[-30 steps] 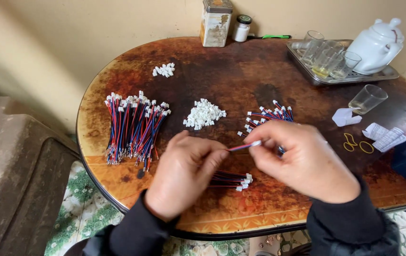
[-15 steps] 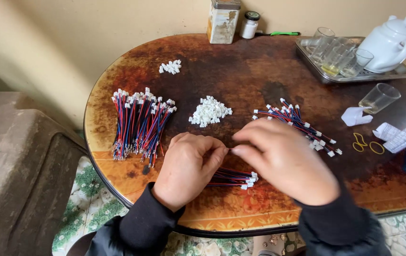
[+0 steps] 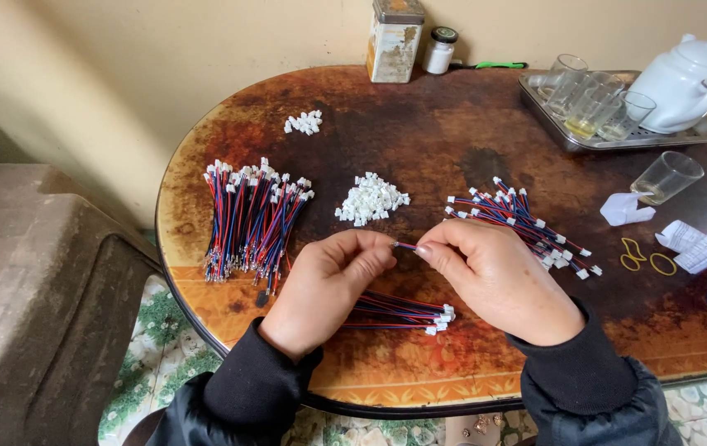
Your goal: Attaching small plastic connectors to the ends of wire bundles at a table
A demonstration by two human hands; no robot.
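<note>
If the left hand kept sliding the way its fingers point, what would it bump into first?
The left hand points right, toward the right hand. It would probably meet the right hand's fingertips first, since both pinch the same thin wire. They look nearly touching, though depth is hard to judge.

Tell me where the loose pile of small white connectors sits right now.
In the head view the pile of white connectors lies mid-table, just beyond the left hand, between the big wire bundle on the left and the smaller wire bunch on the right.

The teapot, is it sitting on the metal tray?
Yes, the white teapot stands at the right end of the metal tray, beside several drinking glasses.
</note>
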